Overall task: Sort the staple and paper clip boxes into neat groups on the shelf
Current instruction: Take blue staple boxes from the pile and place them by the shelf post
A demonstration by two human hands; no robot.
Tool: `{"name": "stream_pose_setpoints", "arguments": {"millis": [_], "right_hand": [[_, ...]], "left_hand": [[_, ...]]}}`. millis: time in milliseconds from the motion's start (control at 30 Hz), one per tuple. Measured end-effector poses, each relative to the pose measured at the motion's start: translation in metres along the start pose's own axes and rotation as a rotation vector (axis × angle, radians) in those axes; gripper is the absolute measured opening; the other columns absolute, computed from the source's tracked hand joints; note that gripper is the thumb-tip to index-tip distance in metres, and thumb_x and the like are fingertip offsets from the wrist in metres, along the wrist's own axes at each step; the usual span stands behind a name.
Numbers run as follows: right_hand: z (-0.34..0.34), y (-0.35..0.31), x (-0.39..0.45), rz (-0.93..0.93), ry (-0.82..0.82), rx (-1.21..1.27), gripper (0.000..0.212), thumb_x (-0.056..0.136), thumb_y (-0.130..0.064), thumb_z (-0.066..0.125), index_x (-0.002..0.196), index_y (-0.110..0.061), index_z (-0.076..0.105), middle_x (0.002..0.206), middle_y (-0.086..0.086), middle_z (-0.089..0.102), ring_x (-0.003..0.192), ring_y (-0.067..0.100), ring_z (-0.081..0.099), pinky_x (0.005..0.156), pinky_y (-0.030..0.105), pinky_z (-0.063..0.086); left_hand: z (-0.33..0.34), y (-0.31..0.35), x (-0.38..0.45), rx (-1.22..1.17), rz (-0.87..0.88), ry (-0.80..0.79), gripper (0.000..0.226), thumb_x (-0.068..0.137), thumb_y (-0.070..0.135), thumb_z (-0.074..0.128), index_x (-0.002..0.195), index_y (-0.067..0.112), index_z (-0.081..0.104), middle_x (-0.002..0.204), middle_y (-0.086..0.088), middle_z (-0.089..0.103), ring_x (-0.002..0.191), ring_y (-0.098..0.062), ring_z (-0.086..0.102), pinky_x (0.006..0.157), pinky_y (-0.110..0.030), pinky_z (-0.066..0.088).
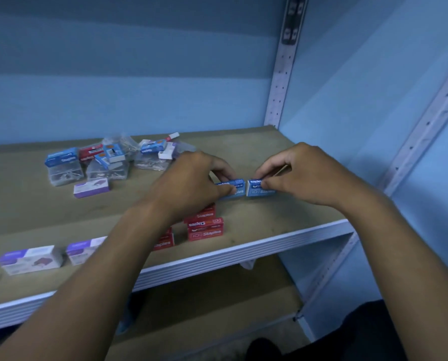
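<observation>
Blue staple boxes are where both hands are at, toward the right end of the brown shelf board (256,149). Left hand (191,178) has its grip pinched on the left blue box (236,190), thumb on the near side and fingers over the back edge, and the right hand (303,173) is pinching the right blue box (258,188) the same way. Those two boxes sit end to end on the shelf, basically touching, labels reading "Staples". Just in front of them, closer to the shelf's white front edge (243,254), there's a little stack of red staple boxes (204,226), and another red box (164,242) beside it that's mostly hidden behind the left forearm. Further left along the front sit two purple-and-white boxes (31,259), side by side with a small gap, the second one partly covered by the arm too. Way back on the left is the unsorted pile (105,160): more blue boxes, a red one, some clear plastic boxes that look like they hold paper clips (kinda blurry, so can't swear to it), and one purple box (91,187) lying just in front of that heap. White perforated upright (280,82) runs up behind the shelf at the right, blue wall all around.
</observation>
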State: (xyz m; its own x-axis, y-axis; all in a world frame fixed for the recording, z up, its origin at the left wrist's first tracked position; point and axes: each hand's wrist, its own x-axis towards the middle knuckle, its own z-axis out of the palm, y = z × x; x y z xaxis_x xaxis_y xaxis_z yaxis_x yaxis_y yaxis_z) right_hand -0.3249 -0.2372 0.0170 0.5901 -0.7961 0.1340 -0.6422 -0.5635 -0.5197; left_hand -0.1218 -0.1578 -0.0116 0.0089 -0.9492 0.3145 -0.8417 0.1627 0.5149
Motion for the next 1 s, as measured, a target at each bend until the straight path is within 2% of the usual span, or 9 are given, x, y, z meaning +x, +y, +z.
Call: {"name": "stream_pose_setpoints", "arguments": {"millis": [100,233,367,600,767,867,1000], "right_hand": [[-0.008,0.011,-0.008,0.031,-0.005,-0.009,0.014,0.081,-0.021,0.081,0.089,-0.033,0.082,0.078,-0.017,0.074,0.075,-0.005,0.064,0.064,0.003,0.043],[-0.015,0.024,-0.018,0.067,-0.022,-0.025,0.014,0.080,-0.025,0.082,0.089,-0.036,0.082,0.082,-0.019,0.075,0.082,-0.004,0.067,0.075,0.013,0.049],[-0.019,0.032,-0.025,0.085,-0.028,-0.013,0.013,0.080,-0.027,0.082,0.088,-0.038,0.082,0.079,-0.022,0.074,0.081,-0.006,0.067,0.070,0.010,0.044],[-0.022,0.033,-0.033,0.077,-0.097,0.005,0.013,0.084,-0.024,0.080,0.088,-0.036,0.082,0.084,-0.018,0.076,0.086,-0.001,0.069,0.081,0.016,0.052],[-0.021,0.031,-0.034,0.070,-0.133,0.015,0.014,0.085,-0.022,0.079,0.088,-0.035,0.082,0.085,-0.019,0.076,0.086,-0.003,0.068,0.080,0.014,0.051],[-0.020,0.031,-0.034,0.070,-0.151,0.006,0.016,0.085,-0.020,0.079,0.088,-0.035,0.082,0.084,-0.019,0.077,0.084,-0.004,0.069,0.079,0.014,0.051],[-0.020,0.032,-0.034,0.080,-0.172,0.020,0.016,0.084,-0.018,0.078,0.089,-0.033,0.081,0.086,-0.015,0.077,0.084,0.000,0.070,0.081,0.018,0.053]], "left_hand": [[0.009,0.009,0.003,0.016,0.026,-0.034,0.015,0.080,0.028,0.078,0.095,0.027,0.078,0.087,0.014,0.073,0.073,0.017,0.059,0.063,-0.001,0.040],[0.015,0.020,0.000,0.045,0.039,-0.070,0.017,0.079,0.033,0.078,0.096,0.029,0.077,0.087,0.018,0.073,0.075,0.015,0.060,0.064,-0.002,0.041],[0.019,0.029,-0.005,0.077,0.053,-0.097,0.018,0.080,0.035,0.077,0.098,0.033,0.077,0.088,0.020,0.072,0.077,0.018,0.056,0.063,-0.002,0.040],[0.025,0.035,-0.012,0.077,0.058,-0.132,0.018,0.079,0.035,0.077,0.097,0.035,0.077,0.085,0.021,0.071,0.077,0.013,0.059,0.062,-0.008,0.043],[0.027,0.038,-0.014,0.078,0.068,-0.142,0.020,0.080,0.035,0.077,0.100,0.034,0.076,0.085,0.020,0.071,0.074,0.014,0.058,0.063,-0.010,0.045],[0.027,0.038,-0.014,0.073,0.058,-0.143,0.021,0.080,0.034,0.077,0.100,0.034,0.076,0.085,0.021,0.070,0.071,0.009,0.060,0.065,-0.014,0.048],[0.027,0.036,-0.015,0.072,0.060,-0.142,0.021,0.079,0.034,0.077,0.100,0.035,0.076,0.086,0.021,0.070,0.073,0.011,0.059,0.063,-0.011,0.045]]}}
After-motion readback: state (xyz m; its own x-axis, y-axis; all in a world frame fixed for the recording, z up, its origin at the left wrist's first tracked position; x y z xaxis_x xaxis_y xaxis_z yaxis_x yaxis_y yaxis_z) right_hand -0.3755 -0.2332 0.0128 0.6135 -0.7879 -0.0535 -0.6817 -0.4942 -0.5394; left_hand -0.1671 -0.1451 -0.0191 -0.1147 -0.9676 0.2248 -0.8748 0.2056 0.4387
